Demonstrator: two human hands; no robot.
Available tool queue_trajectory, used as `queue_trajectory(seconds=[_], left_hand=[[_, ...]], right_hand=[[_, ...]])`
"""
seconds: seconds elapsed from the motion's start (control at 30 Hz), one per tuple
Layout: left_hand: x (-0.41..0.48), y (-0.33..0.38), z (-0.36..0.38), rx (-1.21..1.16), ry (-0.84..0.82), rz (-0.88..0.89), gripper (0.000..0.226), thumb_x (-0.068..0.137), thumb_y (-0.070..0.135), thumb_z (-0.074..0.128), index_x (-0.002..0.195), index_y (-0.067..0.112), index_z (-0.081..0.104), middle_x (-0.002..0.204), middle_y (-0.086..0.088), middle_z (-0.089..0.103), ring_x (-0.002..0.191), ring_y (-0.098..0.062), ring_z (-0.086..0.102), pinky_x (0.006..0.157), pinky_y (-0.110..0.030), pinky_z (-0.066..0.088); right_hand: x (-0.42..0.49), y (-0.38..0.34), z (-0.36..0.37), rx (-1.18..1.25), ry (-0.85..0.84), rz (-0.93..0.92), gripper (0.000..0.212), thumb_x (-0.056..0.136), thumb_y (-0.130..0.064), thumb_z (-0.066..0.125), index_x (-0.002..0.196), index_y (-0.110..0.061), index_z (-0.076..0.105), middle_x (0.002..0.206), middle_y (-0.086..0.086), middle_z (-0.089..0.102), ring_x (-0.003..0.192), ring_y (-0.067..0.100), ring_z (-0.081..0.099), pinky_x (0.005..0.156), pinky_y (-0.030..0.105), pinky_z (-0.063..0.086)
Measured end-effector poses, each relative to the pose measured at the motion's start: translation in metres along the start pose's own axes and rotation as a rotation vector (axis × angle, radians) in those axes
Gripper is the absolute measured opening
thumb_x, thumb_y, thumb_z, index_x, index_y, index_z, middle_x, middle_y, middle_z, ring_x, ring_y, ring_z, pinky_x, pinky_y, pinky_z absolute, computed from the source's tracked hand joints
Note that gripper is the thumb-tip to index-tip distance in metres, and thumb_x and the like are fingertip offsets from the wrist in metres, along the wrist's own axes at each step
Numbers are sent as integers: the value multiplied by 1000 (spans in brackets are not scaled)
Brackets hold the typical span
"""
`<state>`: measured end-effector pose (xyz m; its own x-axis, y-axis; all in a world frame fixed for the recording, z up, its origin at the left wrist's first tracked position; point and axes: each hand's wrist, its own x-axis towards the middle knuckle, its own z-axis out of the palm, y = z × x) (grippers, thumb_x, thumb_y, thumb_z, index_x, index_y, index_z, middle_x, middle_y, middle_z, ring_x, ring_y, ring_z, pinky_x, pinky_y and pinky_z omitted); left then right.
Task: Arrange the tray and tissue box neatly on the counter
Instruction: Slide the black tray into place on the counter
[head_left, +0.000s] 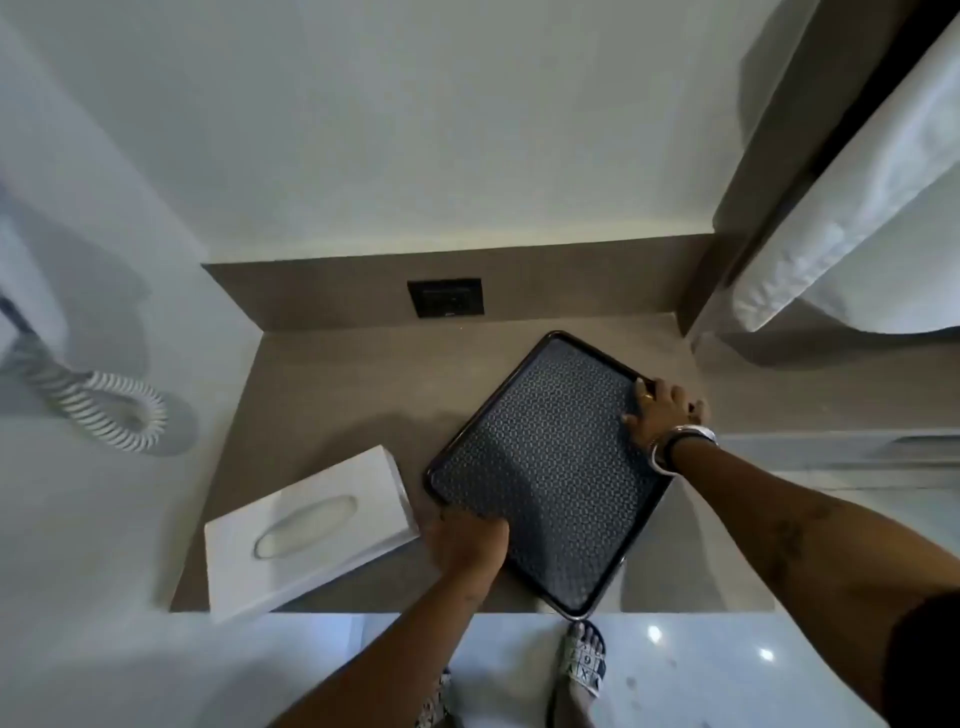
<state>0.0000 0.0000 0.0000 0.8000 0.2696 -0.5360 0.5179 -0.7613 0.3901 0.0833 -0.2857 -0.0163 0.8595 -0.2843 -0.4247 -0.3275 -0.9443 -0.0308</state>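
Counter (332, 384) bare behind tissue box (311, 525), tray (545, 467).

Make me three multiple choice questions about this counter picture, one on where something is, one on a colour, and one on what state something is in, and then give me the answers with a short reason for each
1. Where does the tissue box lie relative to the tray?
A. On the tray
B. To its left on the counter
C. Behind it, against the wall socket

2. What colour is the tissue box?
A. White
B. Black
C. Red

3. How is the tray being handled?
A. Untouched
B. One hand only
C. Both hands on it

Answers:
1. B: the box sits on the counter left of the tray, near the front edge.
2. A: its top and sides are plain white.
3. C: the left hand is on the tray's near-left edge and the right hand on its far-right edge, with the tray skewed to the counter.
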Motion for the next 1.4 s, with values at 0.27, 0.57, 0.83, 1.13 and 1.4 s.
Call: queue_trajectory(seconds=[0.27,0.57,0.83,1.13,1.4], left_hand=[[10,17,4,-531,31,-318,34,93,10,56,123,-7,55,129,-27,59,116,-42,58,88,-40,48],[65,42,-45,-351,45,-18,13,92,8,57,91,4,68,109,-23,69,95,-35,66,83,-44,56],[106,34,-61,-269,27,20,21,90,9,57,103,-3,67,111,-24,69,100,-40,66,86,-47,57],[118,27,-55,-331,-6,59,21,84,3,52,99,-2,66,106,-24,69,97,-42,66,86,-53,58],[81,29,-40,96,209,247,66,90,39,59,140,0,40,148,-25,39,136,-42,38,113,-52,32]], right_hand=[[10,16,3,158,168,66,46,100,-24,45,146,-16,42,138,19,47,124,40,43,101,51,42],[-20,21,7,648,255,411,33,85,-9,61,116,-14,72,122,18,66,107,39,63,92,46,55],[-66,-1,39,860,294,501,36,86,-5,59,120,-10,70,129,16,64,112,38,63,97,36,49],[-80,-7,55,845,319,497,37,90,-3,56,125,-7,67,130,19,62,113,40,60,98,39,48],[-100,-15,57,495,369,403,54,94,-39,57,138,-8,54,144,16,49,129,36,43,107,50,35]])
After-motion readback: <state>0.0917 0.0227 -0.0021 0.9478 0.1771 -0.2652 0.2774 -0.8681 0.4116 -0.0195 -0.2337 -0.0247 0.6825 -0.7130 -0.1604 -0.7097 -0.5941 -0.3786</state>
